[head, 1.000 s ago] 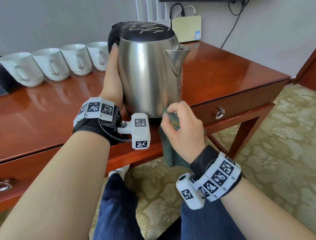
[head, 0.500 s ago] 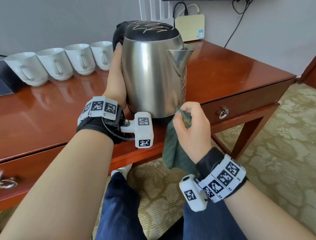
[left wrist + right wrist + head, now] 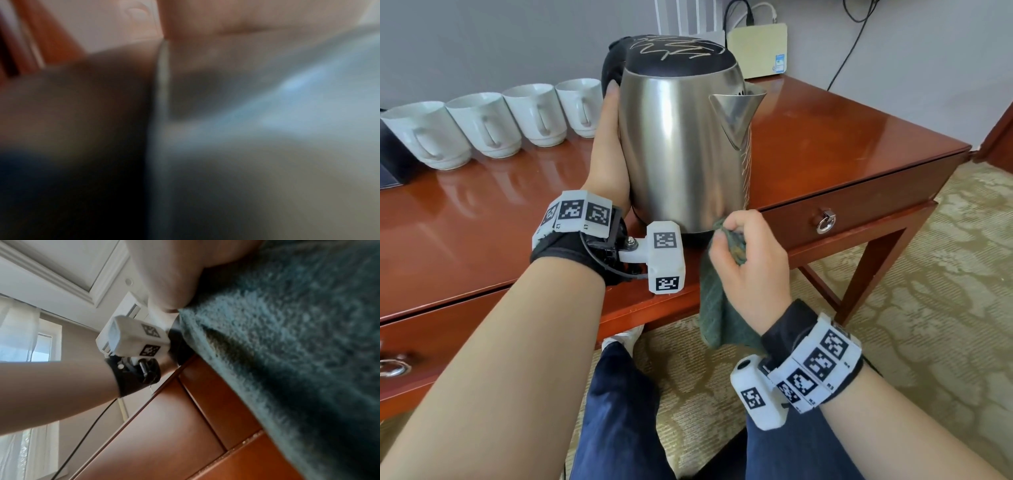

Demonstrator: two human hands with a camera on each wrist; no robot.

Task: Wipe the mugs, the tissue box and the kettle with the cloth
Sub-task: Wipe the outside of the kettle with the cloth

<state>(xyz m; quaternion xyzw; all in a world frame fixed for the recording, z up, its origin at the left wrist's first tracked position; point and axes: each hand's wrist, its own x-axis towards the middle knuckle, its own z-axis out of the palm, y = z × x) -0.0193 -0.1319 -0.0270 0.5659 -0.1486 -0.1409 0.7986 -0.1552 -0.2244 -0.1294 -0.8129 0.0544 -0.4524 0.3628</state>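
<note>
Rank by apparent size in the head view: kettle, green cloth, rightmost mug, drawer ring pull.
1. kettle, though nearest the camera
2. green cloth, partly hidden by the right hand
3. rightmost mug, farther back
4. drawer ring pull

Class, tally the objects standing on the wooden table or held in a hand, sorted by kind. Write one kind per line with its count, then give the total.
White mugs: 4, in a row
Steel kettle: 1
Green cloth: 1
Cream box with cables at the back: 1
Total: 7
</note>
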